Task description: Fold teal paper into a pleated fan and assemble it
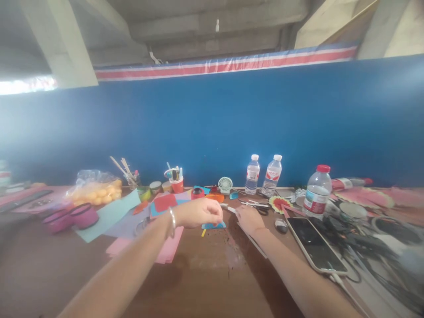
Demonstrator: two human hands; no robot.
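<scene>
Left hand (198,213) over blue paper (212,226); right hand (249,219) just beside.

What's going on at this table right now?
A person works at a cluttered craft table. Their left hand, wearing a bracelet, hangs fingers-down over a small blue paper piece. Their right hand rests on the table beside a small white stick. Coloured paper sheets, scissors, water bottles and a phone lie around.

Phone (314,245) lies right of both hands – two bottles (252,175) stand behind, the fan (225,184) left of them.
</scene>
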